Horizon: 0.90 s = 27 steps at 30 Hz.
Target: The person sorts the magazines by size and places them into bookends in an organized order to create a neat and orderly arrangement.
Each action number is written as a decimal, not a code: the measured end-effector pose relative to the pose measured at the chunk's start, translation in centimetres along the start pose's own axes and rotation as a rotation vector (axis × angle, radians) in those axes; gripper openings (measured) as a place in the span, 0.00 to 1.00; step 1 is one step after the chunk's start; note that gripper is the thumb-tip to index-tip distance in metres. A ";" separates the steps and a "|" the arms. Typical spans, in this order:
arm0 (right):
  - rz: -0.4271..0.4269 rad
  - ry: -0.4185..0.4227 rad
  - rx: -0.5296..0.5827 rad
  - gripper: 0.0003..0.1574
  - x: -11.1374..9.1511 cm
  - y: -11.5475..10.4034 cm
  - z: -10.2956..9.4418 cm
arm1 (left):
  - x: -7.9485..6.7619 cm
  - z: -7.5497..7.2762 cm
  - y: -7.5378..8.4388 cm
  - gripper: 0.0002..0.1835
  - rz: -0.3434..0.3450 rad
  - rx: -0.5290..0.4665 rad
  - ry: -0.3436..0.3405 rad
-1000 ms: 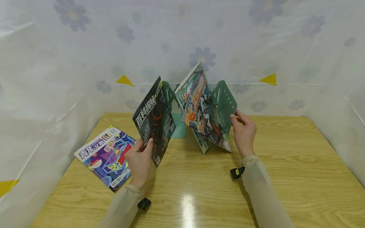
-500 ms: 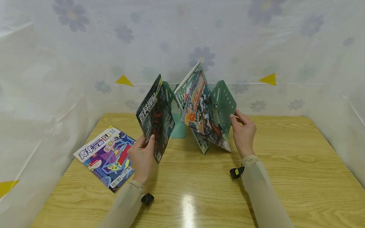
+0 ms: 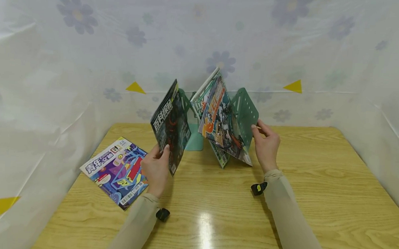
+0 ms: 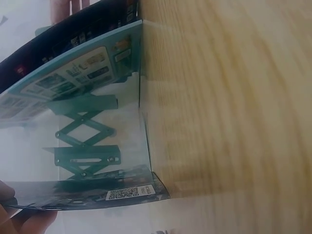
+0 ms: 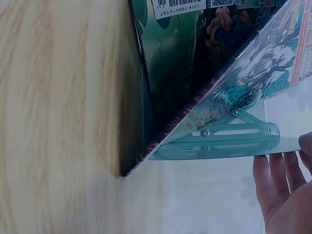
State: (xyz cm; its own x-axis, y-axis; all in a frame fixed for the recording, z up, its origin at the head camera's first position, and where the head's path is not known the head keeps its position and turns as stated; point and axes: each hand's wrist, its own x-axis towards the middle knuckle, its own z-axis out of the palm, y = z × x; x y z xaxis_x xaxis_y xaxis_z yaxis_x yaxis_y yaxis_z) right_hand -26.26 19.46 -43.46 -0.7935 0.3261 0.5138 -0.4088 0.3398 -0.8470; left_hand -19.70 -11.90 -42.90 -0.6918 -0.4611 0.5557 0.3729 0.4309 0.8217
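Note:
My left hand pinches a dark magazine by its near edge, thumb on the cover. The magazine stands on end, slightly tilted, at the left part of a green expandable bookend. On the right, my right hand holds the outer edge of the bookend's perforated side panel, thumb on one face and fingers on the other. Between the panels several magazines lean leftward, the front one with a colourful cover and orange lettering. In the left wrist view the bookend's scissor lattice shows stretched between magazines.
A purple and blue magazine lies flat at the left of the wooden table. A white flowered sheet hangs behind the table and along both sides, with yellow triangles on it.
My left hand has moved a little forward and to the right, bringing the dark magazine farther over the bookend's left part. My right hand and the leaning magazines stay put.

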 end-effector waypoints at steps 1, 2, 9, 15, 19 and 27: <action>0.003 0.000 0.002 0.25 0.0 0.0 0.0 | 0.0 0.0 0.0 0.10 0.008 -0.011 -0.003; 0.006 -0.001 0.004 0.25 0.0 0.0 0.0 | 0.1 0.1 0.0 0.10 0.019 -0.019 -0.003; 0.009 -0.001 0.016 0.25 0.0 -0.1 0.0 | 0.3 0.3 -0.3 0.08 0.065 -0.053 -0.001; 0.013 -0.004 0.021 0.24 0.0 0.0 0.0 | 0.5 0.5 -0.2 0.07 0.065 -0.098 -0.006; 0.011 -0.004 0.021 0.24 -0.3 -1.2 -0.1 | 0.6 0.8 -0.2 0.08 0.056 -0.109 0.002; 0.006 -0.011 0.015 0.23 -0.9 -4.0 -0.3 | 0.8 1.0 -0.3 0.06 0.038 -0.092 0.022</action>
State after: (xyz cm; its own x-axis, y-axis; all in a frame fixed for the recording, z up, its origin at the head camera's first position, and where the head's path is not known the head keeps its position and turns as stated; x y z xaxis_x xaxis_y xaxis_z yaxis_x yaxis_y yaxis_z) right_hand -23.76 18.10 -40.44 -0.8008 0.3186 0.5071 -0.4106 0.3242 -0.8522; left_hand -21.01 -11.63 -42.85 -0.6625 -0.4633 0.5887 0.4544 0.3763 0.8075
